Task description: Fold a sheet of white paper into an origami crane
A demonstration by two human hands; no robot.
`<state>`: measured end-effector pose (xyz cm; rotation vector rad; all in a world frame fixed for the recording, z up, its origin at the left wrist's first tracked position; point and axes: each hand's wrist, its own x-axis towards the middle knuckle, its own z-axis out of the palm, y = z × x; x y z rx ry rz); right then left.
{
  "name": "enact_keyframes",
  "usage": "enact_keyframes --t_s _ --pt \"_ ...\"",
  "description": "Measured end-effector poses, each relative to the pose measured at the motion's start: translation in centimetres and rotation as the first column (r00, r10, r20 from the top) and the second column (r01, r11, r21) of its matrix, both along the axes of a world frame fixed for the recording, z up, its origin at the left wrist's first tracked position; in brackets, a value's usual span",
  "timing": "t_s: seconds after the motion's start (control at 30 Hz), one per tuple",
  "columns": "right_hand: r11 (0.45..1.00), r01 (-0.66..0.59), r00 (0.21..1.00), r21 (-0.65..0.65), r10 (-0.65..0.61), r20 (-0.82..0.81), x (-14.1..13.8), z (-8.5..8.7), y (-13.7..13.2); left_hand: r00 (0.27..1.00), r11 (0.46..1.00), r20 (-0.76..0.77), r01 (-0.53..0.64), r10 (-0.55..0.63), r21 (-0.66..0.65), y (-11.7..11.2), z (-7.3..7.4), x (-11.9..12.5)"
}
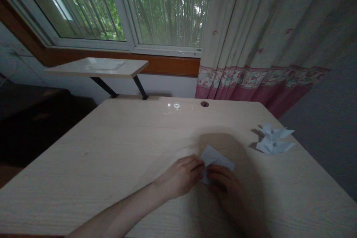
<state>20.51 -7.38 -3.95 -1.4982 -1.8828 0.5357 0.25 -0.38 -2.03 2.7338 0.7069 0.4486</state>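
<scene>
A small piece of white folded paper [214, 158] lies flat on the light wooden desk [117, 156], right of centre near the front. My left hand [182, 176] presses its fingertips on the paper's left edge. My right hand [227, 187] covers the paper's near edge, fingers curled onto it. Both hands meet over the paper's lower part, which is hidden under the fingers.
Two folded white paper figures [275, 139] sit near the desk's right edge. A round cable hole [204, 104] is at the back. A raised shelf [97, 67] stands at the back left, under the window. A curtain [264, 44] hangs at the right.
</scene>
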Motion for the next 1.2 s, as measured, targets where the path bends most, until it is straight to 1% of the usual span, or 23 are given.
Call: enact_keyframes --t_s 0.1,0.2,0.37,0.5,0.6,0.7,0.87,0.93,1.07,1.2 --pt "0.999 -0.008 1.0 0.047 0.008 -0.014 0.0 -0.5 0.2 1.0 1.0 -0.014 0.019 -0.019 0.015 -0.1 0.3 0.0" --pt "0.998 -0.028 0.999 0.06 0.03 -0.038 0.2 -0.7 0.4 1.0 0.999 -0.018 0.018 -0.018 0.046 -0.3 0.3 0.0" --pt "0.994 -0.087 0.991 0.07 0.094 -0.1 0.8 -0.4 0.4 1.0 0.98 -0.015 0.004 -0.001 0.198 -0.4 -0.3 0.1" --pt "0.993 -0.09 0.988 0.08 0.099 -0.118 1.0 -0.6 0.3 0.998 0.953 -0.028 0.061 -0.055 0.298 -0.3 -0.6 0.0" --pt "0.996 -0.069 0.987 0.057 0.076 -0.145 0.9 -1.0 0.3 0.995 0.941 -0.037 0.104 -0.097 0.322 -0.2 -0.7 -0.1" --pt "0.999 -0.035 0.988 0.024 0.038 -0.147 0.8 -1.3 0.4 0.995 0.949 -0.051 0.101 -0.09 0.299 -0.3 -0.9 0.0" --pt "0.999 -0.032 0.995 0.003 0.033 -0.091 0.7 -1.0 0.5 0.997 0.978 -0.073 0.031 -0.016 0.204 -0.5 -1.2 0.4" --pt "0.999 -0.03 0.996 0.04 0.033 -0.086 0.6 -0.9 0.5 0.997 0.983 -0.082 0.015 0.0 0.18 -0.6 -1.2 0.4" --pt "0.992 -0.044 0.995 0.12 0.055 -0.083 0.5 -1.0 0.5 0.995 0.992 -0.098 0.016 -0.003 0.128 -0.6 -0.9 0.3" --pt "0.992 -0.026 0.999 0.125 0.031 -0.033 0.1 -0.8 0.6 0.996 0.999 -0.091 -0.009 0.013 0.051 -0.7 -0.3 0.2"
